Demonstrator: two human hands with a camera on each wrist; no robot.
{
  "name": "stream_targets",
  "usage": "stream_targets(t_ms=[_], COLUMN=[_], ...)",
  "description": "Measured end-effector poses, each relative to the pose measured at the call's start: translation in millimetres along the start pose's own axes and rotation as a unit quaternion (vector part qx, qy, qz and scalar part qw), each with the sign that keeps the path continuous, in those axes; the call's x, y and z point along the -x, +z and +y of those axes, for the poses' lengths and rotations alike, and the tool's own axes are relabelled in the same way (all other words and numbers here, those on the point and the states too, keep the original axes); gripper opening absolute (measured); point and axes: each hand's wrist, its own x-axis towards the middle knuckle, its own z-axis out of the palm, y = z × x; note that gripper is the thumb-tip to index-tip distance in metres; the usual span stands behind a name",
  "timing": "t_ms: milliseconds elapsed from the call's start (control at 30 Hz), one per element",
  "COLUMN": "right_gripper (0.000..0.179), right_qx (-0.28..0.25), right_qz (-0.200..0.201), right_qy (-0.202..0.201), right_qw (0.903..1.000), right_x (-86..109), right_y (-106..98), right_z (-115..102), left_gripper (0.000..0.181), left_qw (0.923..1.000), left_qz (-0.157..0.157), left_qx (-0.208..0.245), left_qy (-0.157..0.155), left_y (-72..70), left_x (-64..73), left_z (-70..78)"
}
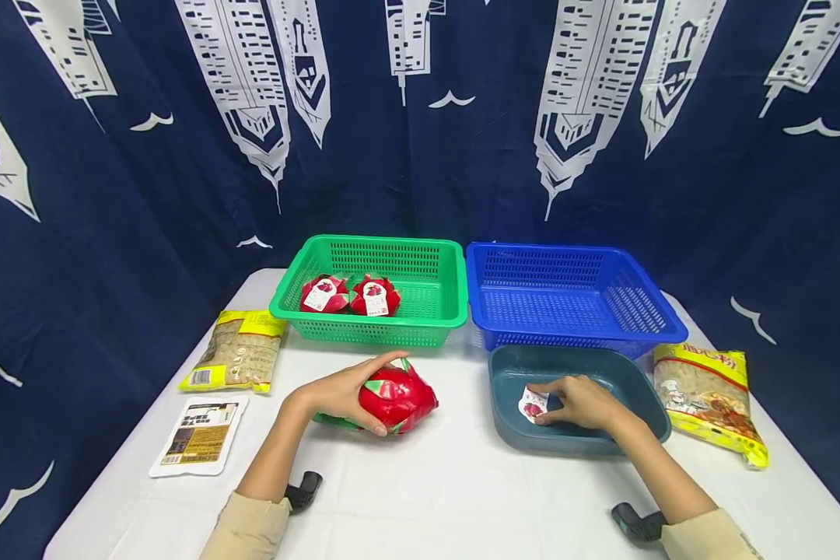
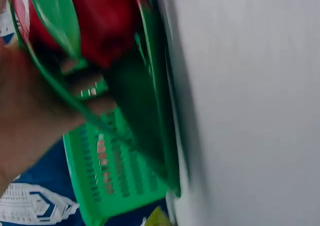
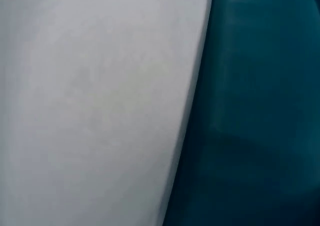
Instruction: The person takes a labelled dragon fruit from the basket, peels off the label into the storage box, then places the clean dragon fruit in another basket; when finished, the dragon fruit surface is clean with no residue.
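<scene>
Hands both busy: left hand (image 1: pixel 343 393) cups the red, green-leaved dragon-fruit toy (image 1: pixel 397 398) on the white worktop (image 1: pixel 448 498), right hand (image 1: pixel 582 403) at 3 o'clock pinches a white printed sticker label (image 1: pixel 533 405) inside the teal plastic tray (image 1: pixel 644 404); labelling step likely, needing careful alignment.

A table (image 1: pixel 434 498) is carrying everything. At its twelve o'clock edge two baskets are standing side by side: the left basket (image 1: pixel 430 311) is holding two dragon fruits (image 1: pixel 350 296) in its nine o'clock part, touching each other; the right basket (image 1: pixel 665 315) is sitting just beside it. At six o'clock of the right basket a tray (image 1: pixel 644 424) is lying, with a label (image 1: pixel 533 404) lying in it. A third dragon fruit (image 1: pixel 397 397) is lying at nine o'clock of the tray. A macaroni bag (image 1: pixel 710 400) is lying at three o'clock of the tray. At nine o'clock of the table, a grain bag (image 1: pixel 239 351) is lying behind a flat pouch (image 1: pixel 199 434).
</scene>
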Motion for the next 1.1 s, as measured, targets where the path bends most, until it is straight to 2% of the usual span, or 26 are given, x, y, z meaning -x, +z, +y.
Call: stream_targets(t_ms=[100, 200, 267, 333, 400, 500, 600, 667, 767, 867, 1000, 1100], right_gripper=[0.064, 0.062, 0.057, 0.05, 0.045, 0.052, 0.071, 0.083, 0.095, 0.101, 0.102, 0.102], right_qx=[0.009, -0.006, -0.024, -0.034, -0.018, 0.009, 0.002, -0.015, -0.025, -0.022, -0.028, -0.041], right_qz=[0.011, 0.031, 0.056, 0.099, 0.161, 0.248, 0.279, 0.269, 0.232, 0.181, 0.11, 0.083], right_qy=[-0.002, -0.004, -0.008, -0.013, -0.017, 0.011, 0.062, 0.093, 0.131, 0.154, 0.175, 0.185], right_qw=[0.9999, 0.9995, 0.9981, 0.9944, 0.9866, 0.9688, 0.9583, 0.9585, 0.9635, 0.9711, 0.978, 0.9783], right_x=[3.4, 9.1, 13.4, 17.1, 19.7, 21.6, 22.7, 23.2, 23.2, 22.2, 19.9, 18.4], right_y=[-1.7, -10.7, -23.4, -40.9, -61.3, -90.7, -112.0, -119.4, -119.9, -112.4, -101.8, -98.3], right_z=[-2.5, -6.2, -8.2, -8.7, -6.8, 2.3, 21.9, 40.2, 68.1, 90.2, 109.0, 114.0], left_gripper=[0.105, 0.108, 0.108, 0.108, 0.106, 0.104, 0.103, 0.103, 0.103, 0.103, 0.101, 0.101], left_qw=[0.9993, 0.9977, 0.9962, 0.9948, 0.9949, 0.997, 0.9987, 0.9994, 1.0, 0.9991, 0.9954, 0.9886], left_qz=[-0.032, -0.058, -0.07, -0.076, -0.07, -0.048, -0.023, -0.013, 0.001, 0.023, 0.068, 0.109], left_qx=[0.001, 0.009, 0.019, 0.03, 0.032, 0.028, 0.025, 0.02, 0.003, -0.011, 0.0, 0.039], left_qy=[-0.017, -0.035, -0.049, -0.062, -0.065, -0.055, -0.037, -0.026, -0.001, 0.035, 0.067, 0.096], left_y=[-6.1, -11.7, -13.5, -13.9, -13.2, -11.7, -10.2, -9.7, -10.2, -13.5, -20.5, -26.1], left_x=[7.6, 15.9, 20.3, 23.2, 24.5, 25.6, 26.9, 27.7, 25.7, 20.9, 9.5, -9.4], left_z=[3.8, 5.1, 4.1, 3.0, 1.6, 0.4, -0.2, -0.1, 2.2, 15.4, 62.3, 99.4])
